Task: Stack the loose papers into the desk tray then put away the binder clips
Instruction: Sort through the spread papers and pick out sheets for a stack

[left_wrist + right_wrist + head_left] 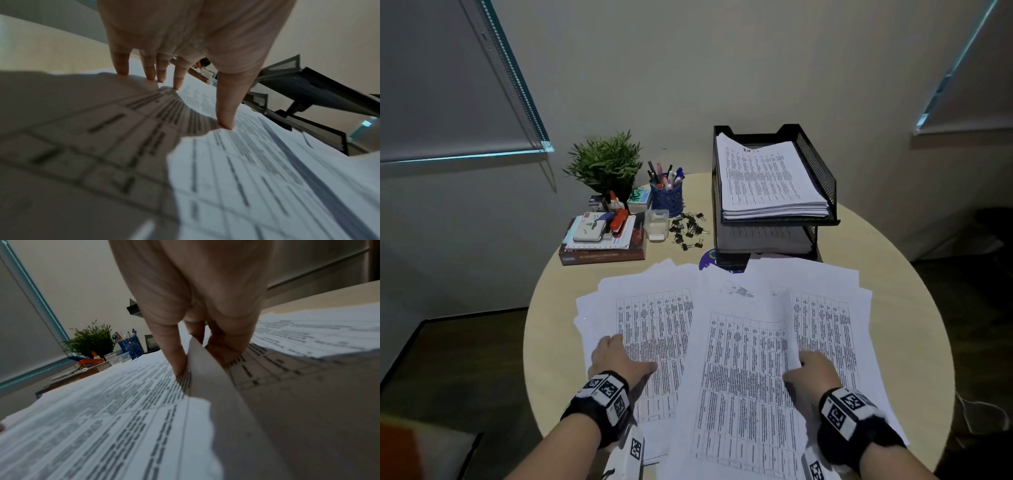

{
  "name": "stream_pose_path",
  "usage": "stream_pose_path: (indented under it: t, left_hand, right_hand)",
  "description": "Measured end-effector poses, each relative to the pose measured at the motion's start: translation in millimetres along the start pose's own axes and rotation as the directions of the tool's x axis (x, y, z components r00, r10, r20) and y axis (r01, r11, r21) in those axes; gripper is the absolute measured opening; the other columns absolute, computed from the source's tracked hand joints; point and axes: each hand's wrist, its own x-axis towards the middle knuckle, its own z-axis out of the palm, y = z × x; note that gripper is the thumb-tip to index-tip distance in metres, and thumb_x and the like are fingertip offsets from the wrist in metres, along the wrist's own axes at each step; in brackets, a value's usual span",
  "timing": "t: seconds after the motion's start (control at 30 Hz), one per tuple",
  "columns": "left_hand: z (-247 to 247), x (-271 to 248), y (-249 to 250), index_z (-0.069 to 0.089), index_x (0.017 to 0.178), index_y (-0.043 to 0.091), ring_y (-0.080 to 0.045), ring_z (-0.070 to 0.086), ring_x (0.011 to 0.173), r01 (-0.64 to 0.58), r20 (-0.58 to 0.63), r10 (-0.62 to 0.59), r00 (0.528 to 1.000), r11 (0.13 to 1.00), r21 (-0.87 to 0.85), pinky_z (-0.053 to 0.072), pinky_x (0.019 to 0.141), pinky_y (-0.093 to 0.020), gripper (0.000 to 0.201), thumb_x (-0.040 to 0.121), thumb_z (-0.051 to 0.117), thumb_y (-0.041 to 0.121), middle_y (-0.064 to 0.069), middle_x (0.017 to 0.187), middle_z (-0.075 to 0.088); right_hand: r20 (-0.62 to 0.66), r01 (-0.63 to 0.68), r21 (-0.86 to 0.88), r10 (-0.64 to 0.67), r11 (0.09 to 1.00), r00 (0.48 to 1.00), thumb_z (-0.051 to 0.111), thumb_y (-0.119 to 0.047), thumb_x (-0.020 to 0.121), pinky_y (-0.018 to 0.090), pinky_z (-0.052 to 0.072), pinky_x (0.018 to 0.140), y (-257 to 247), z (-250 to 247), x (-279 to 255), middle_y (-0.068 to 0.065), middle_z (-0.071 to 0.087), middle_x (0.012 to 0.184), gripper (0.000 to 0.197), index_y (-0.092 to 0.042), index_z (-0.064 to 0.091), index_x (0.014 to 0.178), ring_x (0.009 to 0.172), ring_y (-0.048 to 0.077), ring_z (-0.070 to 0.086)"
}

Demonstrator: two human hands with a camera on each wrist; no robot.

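Loose printed papers (pixel 726 329) lie fanned over the near half of the round table (pixel 893 260). My left hand (pixel 616 356) rests on the left sheets, its straight fingertips (pixel 176 81) touching the paper (pixel 236 170). My right hand (pixel 808 370) pinches the lifted right edge of the middle sheet (pixel 207 378) between thumb and fingers. A black two-tier mesh desk tray (pixel 822 178) stands at the back right with a paper stack (pixel 767 181) in its top tier. Several black binder clips (pixel 688 228) lie scattered left of the tray.
At the back left stand a potted plant (pixel 606 164), a blue pen cup (pixel 667 197), a small clear box (pixel 656 224) and a book pile with stapler and gadgets (pixel 602 240). A purple coaster (pixel 710 260) peeks out under the tray.
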Motion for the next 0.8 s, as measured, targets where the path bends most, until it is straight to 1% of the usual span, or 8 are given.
stream_pose_path:
  t: [0.1,0.17,0.27,0.33,0.47,0.57,0.67,0.8]
  left_hand:
    - [-9.5,5.2,-7.8,0.019,0.145,0.006,-0.029,0.025,0.138,0.120,-0.004,-0.120,0.993,0.993,0.018,0.031,0.110,-0.040,0.113,0.063,0.075,0.059,-0.012,0.150,0.023]
    - [-13.1,9.0,-9.5,0.025,0.141,0.003,-0.031,0.031,0.133,0.170,-0.014,-0.170,0.985,0.985,-0.012,0.035,0.107,-0.042,0.110,0.061,0.079,0.055,-0.016,0.144,0.031]
    - [-13.5,12.4,-11.0,0.033,0.136,0.000,-0.034,0.040,0.126,0.179,-0.003,-0.181,0.984,0.976,-0.123,0.040,0.100,-0.041,0.100,0.061,0.083,0.044,-0.019,0.135,0.041]
    - [-12.9,10.9,-11.8,0.033,0.136,0.003,-0.034,0.041,0.125,0.151,-0.026,-0.157,0.987,0.977,-0.148,0.041,0.099,-0.041,0.097,0.063,0.084,0.039,-0.018,0.134,0.042]
    - [-9.1,3.4,-10.1,0.032,0.138,0.009,-0.031,0.039,0.127,0.045,-0.085,-0.055,0.995,0.993,-0.107,0.038,0.102,-0.039,0.084,0.072,0.077,0.034,-0.014,0.136,0.038]
    - [-5.9,2.2,-7.5,0.034,0.136,0.008,-0.030,0.049,0.116,-0.037,-0.061,0.022,0.998,0.968,-0.250,0.043,0.094,-0.034,0.056,0.089,0.060,0.024,-0.015,0.132,0.047]
    - [-2.3,1.9,-6.0,0.039,0.130,0.010,-0.025,0.053,0.095,-0.062,-0.033,0.053,0.998,0.907,-0.415,0.042,0.082,-0.029,0.035,0.096,0.044,0.016,-0.013,0.123,0.055]
    - [4.6,0.1,0.0,0.044,0.126,0.013,-0.026,0.053,0.111,-0.085,0.033,0.123,0.992,0.829,-0.553,0.038,0.088,-0.026,0.031,0.096,0.045,0.011,-0.002,0.125,0.052]
  right_hand:
    - [0.014,0.023,-0.013,-0.023,1.000,1.000,0.067,-0.001,0.074,0.022,0.045,0.048,5.2,1.4,-1.1,0.012,0.059,0.069,0.004,0.000,0.063,0.073,0.055,0.021,0.055]
    - [0.021,0.036,0.020,-0.036,0.999,0.999,0.068,0.000,0.070,0.024,0.044,0.047,9.9,0.7,-3.4,0.010,0.058,0.060,0.011,-0.002,0.059,0.064,0.050,0.021,0.054]
    - [0.012,0.022,0.124,-0.024,0.992,1.000,0.069,-0.001,0.071,0.025,0.041,0.050,17.8,-0.5,-5.1,0.008,0.059,0.059,0.008,-0.001,0.061,0.070,0.051,0.020,0.053]
    - [-0.009,0.012,0.267,-0.010,0.964,1.000,0.065,0.003,0.076,0.025,0.040,0.048,18.6,-1.7,-8.2,0.009,0.058,0.060,0.005,0.002,0.062,0.079,0.051,0.020,0.051]
    - [-0.012,-0.006,0.474,0.014,0.880,1.000,0.059,0.010,0.081,0.025,0.035,0.047,18.3,-2.6,-9.0,0.011,0.053,0.061,0.008,0.003,0.060,0.080,0.051,0.020,0.045]
    - [0.006,-0.029,0.504,0.031,0.863,1.000,0.059,0.007,0.082,0.030,0.035,0.055,21.2,-2.1,-7.9,0.012,0.052,0.065,0.007,0.001,0.058,0.079,0.054,0.022,0.044]
    - [-0.064,0.001,0.470,0.033,0.883,0.997,0.056,-0.001,0.084,0.028,0.024,0.056,24.9,-1.6,-9.9,0.009,0.038,0.063,0.019,-0.007,0.046,0.069,0.055,0.020,0.032]
    - [-0.112,0.015,0.440,0.038,0.898,0.993,0.061,-0.012,0.083,0.030,0.025,0.061,28.6,0.4,-8.9,0.011,0.040,0.069,0.020,-0.009,0.046,0.069,0.064,0.021,0.037]
